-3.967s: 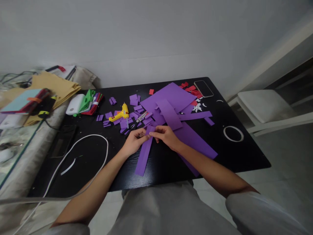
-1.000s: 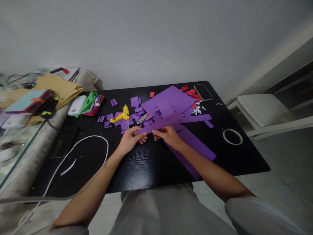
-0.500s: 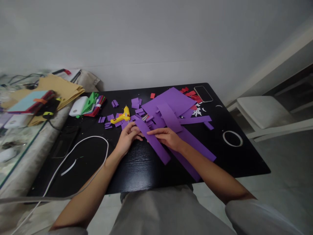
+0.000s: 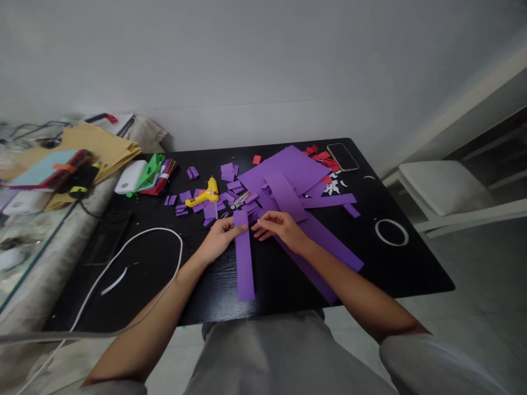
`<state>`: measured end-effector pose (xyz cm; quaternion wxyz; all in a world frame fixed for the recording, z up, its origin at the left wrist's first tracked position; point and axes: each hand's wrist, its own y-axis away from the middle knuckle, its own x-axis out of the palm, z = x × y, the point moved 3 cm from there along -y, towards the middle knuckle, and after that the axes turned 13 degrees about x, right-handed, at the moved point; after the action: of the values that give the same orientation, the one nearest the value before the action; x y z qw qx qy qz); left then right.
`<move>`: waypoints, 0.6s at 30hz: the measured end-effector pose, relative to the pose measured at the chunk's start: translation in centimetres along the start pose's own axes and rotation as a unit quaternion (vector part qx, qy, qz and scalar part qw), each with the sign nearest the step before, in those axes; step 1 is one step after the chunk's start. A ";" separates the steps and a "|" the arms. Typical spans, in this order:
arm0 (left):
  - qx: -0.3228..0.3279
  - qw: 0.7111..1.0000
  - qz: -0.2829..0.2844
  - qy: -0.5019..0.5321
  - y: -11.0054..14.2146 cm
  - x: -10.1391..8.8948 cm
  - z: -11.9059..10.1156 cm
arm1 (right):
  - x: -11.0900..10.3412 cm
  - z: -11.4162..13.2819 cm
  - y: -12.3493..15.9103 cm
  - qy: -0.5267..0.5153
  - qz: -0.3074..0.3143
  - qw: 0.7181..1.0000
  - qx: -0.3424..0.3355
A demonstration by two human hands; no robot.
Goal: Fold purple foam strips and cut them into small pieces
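Note:
A long purple paper strip is held near its far end by my left hand, thumb on top and fingers beneath. The strip points toward the table's front edge. Just right of it, my right hand has loosely curled fingers, slightly apart and off the strip, with nothing visible in them. Scissors lie among small purple paper pieces beyond my hands. A yellow glue gun rests to their left. Behind my right hand are a large purple sheet and a wide purple strip.
On the black table lie a phone, red scraps, white scraps and a white ring. A white cable loops past my left forearm. Coloured paper bundles sit at the far left.
The strip has turned from slanting to nearly straight toward me. My right hand has let go of it, while my left thumb now presses on top.

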<state>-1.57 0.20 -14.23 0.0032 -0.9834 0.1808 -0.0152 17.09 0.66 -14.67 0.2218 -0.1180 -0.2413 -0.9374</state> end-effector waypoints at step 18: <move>-0.061 0.990 0.128 -0.016 0.5 1.3 0.3 | -0.1 -1.4 -0.9 -0.055 -0.067 0.996 0.018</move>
<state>-0.57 -0.74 -14.47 -0.0520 -0.9506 0.3059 0.0123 16.57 0.66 -16.21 0.1468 -0.1485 -0.2773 -0.9378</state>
